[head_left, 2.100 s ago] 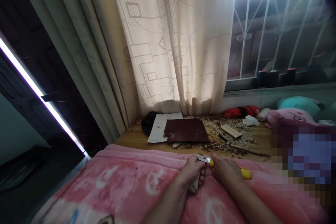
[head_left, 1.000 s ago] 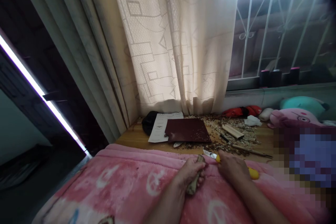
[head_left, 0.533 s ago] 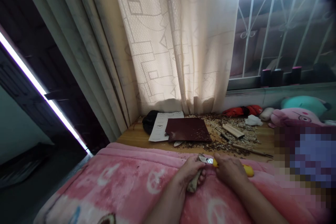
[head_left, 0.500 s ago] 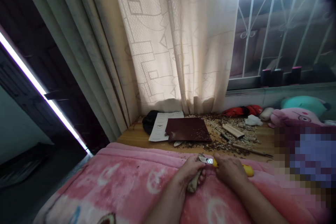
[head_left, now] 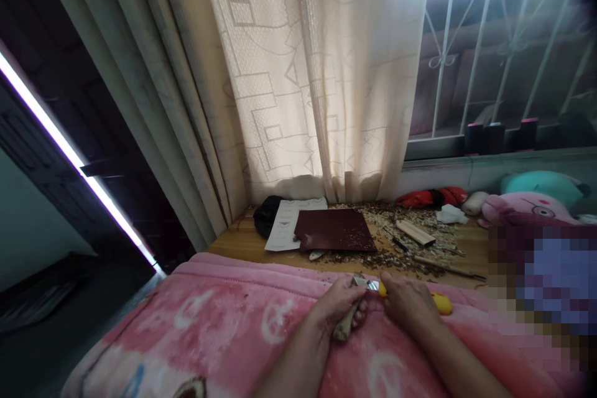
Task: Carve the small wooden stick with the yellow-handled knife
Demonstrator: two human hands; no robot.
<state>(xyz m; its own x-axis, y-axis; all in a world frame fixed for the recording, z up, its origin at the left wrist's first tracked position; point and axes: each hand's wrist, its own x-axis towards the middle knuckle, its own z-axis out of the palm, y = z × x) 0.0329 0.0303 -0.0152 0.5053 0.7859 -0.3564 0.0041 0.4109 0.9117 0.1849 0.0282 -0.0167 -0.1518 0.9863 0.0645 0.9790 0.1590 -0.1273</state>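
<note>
Right now, the left hand [head_left: 336, 306] is clenching a pale piece of wood [head_left: 343, 328], with its lower end poking out below the fist. The right hand [head_left: 408, 306] is gripping one knife [head_left: 441, 303] with a yellow handle, and its steel blade [head_left: 366, 284] is pointing across at the wood, though the fingers hide any contact. Both hands are hovering over a pink blanket [head_left: 196, 317] at the desk's [head_left: 242, 245] edge. Beyond them, the desk is carrying one sheet of dark red sandpaper [head_left: 334, 230], one printed paper [head_left: 282, 230], one black pouch [head_left: 267, 215], one wooden strip [head_left: 415, 232] and two slim tools [head_left: 443, 266], among scattered shavings [head_left: 368, 255]. At least three soft toys [head_left: 527, 208] are sitting along the wall, below a curtain [head_left: 317, 74].
</note>
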